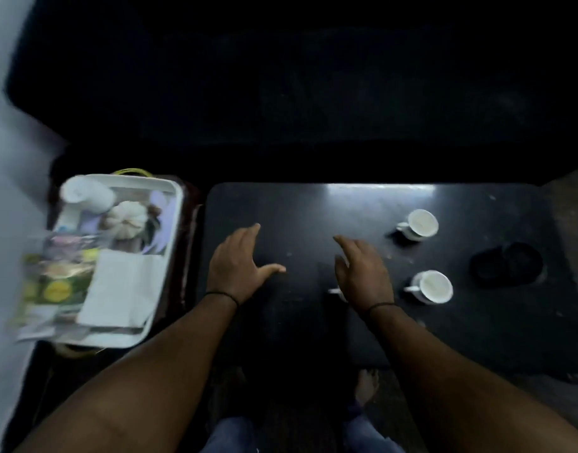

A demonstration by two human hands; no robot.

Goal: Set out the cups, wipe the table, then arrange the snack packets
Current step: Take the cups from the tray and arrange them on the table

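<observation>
Head view only, dim and a bit blurry.

Dark counter [313, 207] in the middle. Two white cups on its right part: far cup [421, 223] and near cup [434, 286], both upright, near each other but not touching. Just past them, a dark round thing [506, 264], too dark to name.

Left hand [237, 263] low over the counter's left part. Grip loose, fingers straight, thumb out to the side, nothing in it.

Right hand [362, 273] over the middle, just beside the near cup but not touching it. Grip loose too, fingers spread, nothing held as far as can be seen. Small white bit [335, 291] peeking out from under this hand. Maybe the handle of one more cup, but too hidden to say.

White tray [179, 197] off to the left, beside the counter, not on it. In the tray: packets [55, 282] in a blurry pile at the left side, and a white cloth [120, 286] lying flat at the near end, partly over them.

Looks like the cups step is at its end or close to it, with wiping not yet begun and the packets not yet out.

Next, most likely: reach left to the tray, pinch the cloth by an edge and lift it clear without dragging the packets along. Then wipe around the cups, gently, so as not to knock them over.
</observation>
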